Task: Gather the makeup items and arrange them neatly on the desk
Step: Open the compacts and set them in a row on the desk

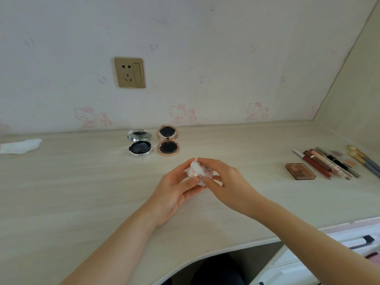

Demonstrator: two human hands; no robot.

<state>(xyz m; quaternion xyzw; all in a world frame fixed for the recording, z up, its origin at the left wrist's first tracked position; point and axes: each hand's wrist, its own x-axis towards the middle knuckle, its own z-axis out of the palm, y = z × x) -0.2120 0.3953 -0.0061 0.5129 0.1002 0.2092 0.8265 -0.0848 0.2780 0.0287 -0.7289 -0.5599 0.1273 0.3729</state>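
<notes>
A small round white compact with a pink floral pattern [198, 170] is held above the middle of the desk [82, 192]. My left hand [174, 192] cups it from below and my right hand [224, 182] grips it from the right side. Behind them, near the wall, a silver compact [140, 143] and a rose-gold compact [168, 143] stand open side by side. At the right lie a brown eyeshadow palette [300, 171] and a row of lip glosses, pencils and brushes [333, 161].
A crumpled white tissue [20, 146] lies at the far left of the desk. A gold wall socket [130, 72] sits above the compacts. The desk's curved front edge runs below my arms, with white drawers [339, 249] at lower right.
</notes>
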